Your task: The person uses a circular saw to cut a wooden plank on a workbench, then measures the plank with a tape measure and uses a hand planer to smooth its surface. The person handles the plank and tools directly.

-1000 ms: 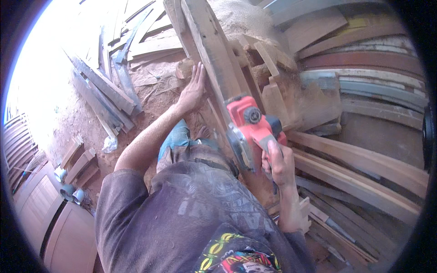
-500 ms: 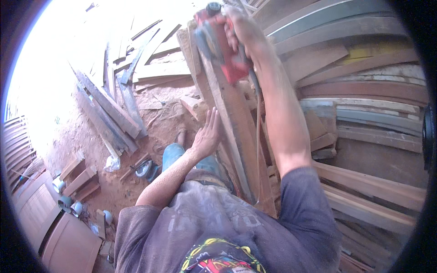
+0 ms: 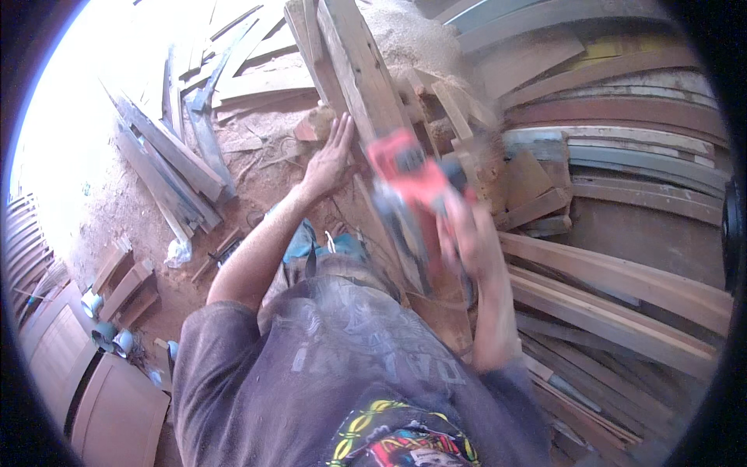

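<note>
My right hand [image 3: 464,236] is wrapped around the rear grip of a red electric hand planer [image 3: 406,165], which is smeared by motion. Its body lies over the near part of a long wooden beam [image 3: 359,66] that runs away from me. Against the beam's left side rests my left hand [image 3: 330,159], fingers stretched out and holding nothing. The underside of the planer is hidden, so I cannot tell how it meets the wood. Another board [image 3: 305,39] stands close along the beam's far left side.
Stacked planks [image 3: 622,288] fill the right side. Loose boards [image 3: 167,167] lie on the dusty ground to the left. Panelled wooden pieces [image 3: 117,412] and small pale blue cups [image 3: 103,336] are at the lower left. Sawdust [image 3: 408,35] is heaped beyond the beam.
My right hand has drawn the planer from the beam's far part back toward me, with the elbow now bent. My left hand stays flat at the beam's side; the view has shifted slightly.
</note>
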Tool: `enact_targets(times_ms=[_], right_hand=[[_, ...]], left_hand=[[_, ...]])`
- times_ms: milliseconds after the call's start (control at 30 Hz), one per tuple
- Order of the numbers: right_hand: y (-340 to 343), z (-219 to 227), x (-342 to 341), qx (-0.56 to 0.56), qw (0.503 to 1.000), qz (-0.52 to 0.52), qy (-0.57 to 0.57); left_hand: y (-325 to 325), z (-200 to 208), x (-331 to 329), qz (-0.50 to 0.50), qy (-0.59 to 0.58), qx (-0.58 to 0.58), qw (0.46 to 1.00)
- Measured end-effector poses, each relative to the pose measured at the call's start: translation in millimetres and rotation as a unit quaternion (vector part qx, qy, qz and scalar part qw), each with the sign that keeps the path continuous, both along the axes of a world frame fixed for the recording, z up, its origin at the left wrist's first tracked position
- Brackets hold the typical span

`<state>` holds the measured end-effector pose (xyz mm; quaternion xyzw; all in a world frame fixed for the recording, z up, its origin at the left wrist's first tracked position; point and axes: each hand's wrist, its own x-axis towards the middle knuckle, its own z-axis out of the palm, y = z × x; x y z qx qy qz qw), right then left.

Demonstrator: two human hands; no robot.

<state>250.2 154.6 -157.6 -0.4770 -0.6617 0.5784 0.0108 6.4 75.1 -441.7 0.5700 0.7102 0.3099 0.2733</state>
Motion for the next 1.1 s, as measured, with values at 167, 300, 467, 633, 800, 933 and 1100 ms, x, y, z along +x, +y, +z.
enact_targets(times_ms=[167, 300, 467, 633, 800, 933, 1100], right_hand=[[-102.8, 19.0, 159.6, 0.004, 0.996, -0.054, -0.067], [-101.3, 14.8, 135.0, -0.027, 0.993, -0.105, -0.053], [-38.4, 6.8, 37.2, -0.014, 0.996, -0.082, -0.016], [61.9, -7.8, -108.2, 0.034, 0.998, -0.008, 0.055], [124.1, -33.6, -185.7, 0.014, 0.993, 0.004, 0.115], [102.6, -36.9, -150.9, 0.013, 0.990, 0.033, 0.135], [2.0, 2.9, 11.8, 0.050, 0.998, 0.011, 0.031]], left_hand=[[2.7, 9.7, 4.8, 0.008, -0.036, -0.029, 0.999], [2.5, 7.7, 2.8, 0.006, -0.009, -0.021, 1.000], [-0.9, 6.9, 7.8, 0.003, -0.029, -0.001, 1.000], [-3.0, -8.3, 10.7, -0.003, 0.018, -0.007, 1.000], [-3.5, -6.7, -2.9, -0.018, 0.027, 0.016, 0.999], [-0.6, -16.5, -8.9, -0.013, 0.000, 0.009, 1.000], [8.7, -44.7, -14.7, -0.041, -0.002, 0.049, 0.998]])
